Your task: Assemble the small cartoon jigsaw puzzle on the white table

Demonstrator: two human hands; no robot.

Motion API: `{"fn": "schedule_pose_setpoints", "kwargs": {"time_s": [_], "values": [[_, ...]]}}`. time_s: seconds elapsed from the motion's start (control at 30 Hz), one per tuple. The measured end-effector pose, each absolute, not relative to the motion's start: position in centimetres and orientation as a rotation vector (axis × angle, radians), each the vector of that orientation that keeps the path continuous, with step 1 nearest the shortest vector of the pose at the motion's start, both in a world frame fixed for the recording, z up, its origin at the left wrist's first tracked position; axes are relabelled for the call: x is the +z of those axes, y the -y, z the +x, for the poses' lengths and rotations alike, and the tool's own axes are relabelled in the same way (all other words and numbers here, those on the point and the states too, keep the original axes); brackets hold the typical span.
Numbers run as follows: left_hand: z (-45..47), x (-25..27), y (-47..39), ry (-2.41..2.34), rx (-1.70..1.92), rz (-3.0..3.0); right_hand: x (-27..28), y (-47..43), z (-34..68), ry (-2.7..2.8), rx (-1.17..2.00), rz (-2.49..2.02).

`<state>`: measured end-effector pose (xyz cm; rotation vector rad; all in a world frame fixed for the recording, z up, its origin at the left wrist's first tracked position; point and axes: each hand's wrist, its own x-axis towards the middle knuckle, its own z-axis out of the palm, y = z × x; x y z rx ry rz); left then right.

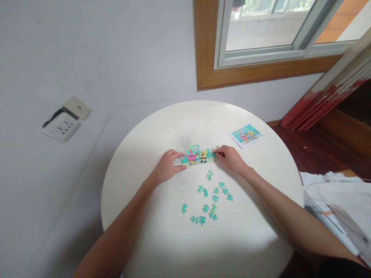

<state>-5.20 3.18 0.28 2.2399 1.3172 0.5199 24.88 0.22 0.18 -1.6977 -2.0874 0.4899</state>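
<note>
A partly joined jigsaw puzzle (198,156) with a pink starfish figure and a yellow square figure lies flat on the table. My left hand (168,166) rests at its left end, thumb and index finger apart and touching the edge. At the opposite end, my right hand (232,159) has its thumb and index finger pinched on a puzzle piece, mostly covered by the fingers. Nearer to me are several loose teal puzzle pieces (205,208), scattered between my forearms. One small yellow-green group of pieces (209,175) lies just below the joined part.
The round white table (139,143) stands against a white wall. A picture card (246,136) with the same figures lies at its back right. Papers (333,197) are piled off the right edge. A wall socket (62,125) is at left, a window (266,27) above.
</note>
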Motion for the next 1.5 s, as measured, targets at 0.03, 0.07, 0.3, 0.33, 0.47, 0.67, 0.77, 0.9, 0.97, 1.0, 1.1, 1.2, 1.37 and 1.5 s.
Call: {"fn": "schedule_pose_setpoints", "kwargs": {"time_s": [0.03,0.07,0.3,0.33,0.47,0.67,0.77,0.9,0.97,1.0,1.1,1.2,1.37,1.5], "values": [[-5.3,0.3,-3.2,-1.31,0.519,2.245,0.2,-0.2,24.8,2.087,0.497,-1.697],[-5.4,0.2,-3.2,-1.303,0.518,2.248,0.3,-0.2,24.8,2.084,0.502,-1.698],[-5.3,0.5,-3.2,-1.328,0.541,2.226,0.0,-0.2,24.9,2.079,0.506,-1.694],[-5.1,0.8,-3.1,-1.328,0.569,2.224,-0.1,-0.2,24.9,2.064,0.509,-1.698],[-4.0,2.3,-1.4,-1.09,0.539,2.262,0.0,-0.1,24.8,1.989,0.544,-1.725],[-1.7,3.2,2.1,-0.842,0.223,2.323,0.1,0.0,24.6,1.987,0.516,-1.748],[-1.0,3.0,2.9,-0.859,0.157,2.332,0.0,0.0,24.7,1.983,0.516,-1.748],[-1.0,2.7,3.0,-0.841,0.166,2.305,0.0,0.0,24.7,1.99,0.521,-1.738],[-1.2,2.7,2.8,-0.832,0.182,2.289,0.0,-0.1,24.7,1.99,0.517,-1.736],[-1.3,2.8,2.8,-0.832,0.187,2.286,0.0,-0.1,24.6,1.989,0.514,-1.737],[-1.5,3.0,2.7,-0.826,0.173,2.294,0.0,0.0,24.6,1.986,0.514,-1.74],[-1.6,3.3,2.7,-0.779,0.157,2.309,0.1,0.0,24.6,1.994,0.519,-1.74],[-1.9,3.5,2.2,-0.677,0.121,2.309,0.1,-0.1,24.6,2.001,0.53,-1.756],[-2.1,3.4,1.7,-0.65,0.119,2.309,0.1,-0.1,24.6,2.002,0.539,-1.755]]}}
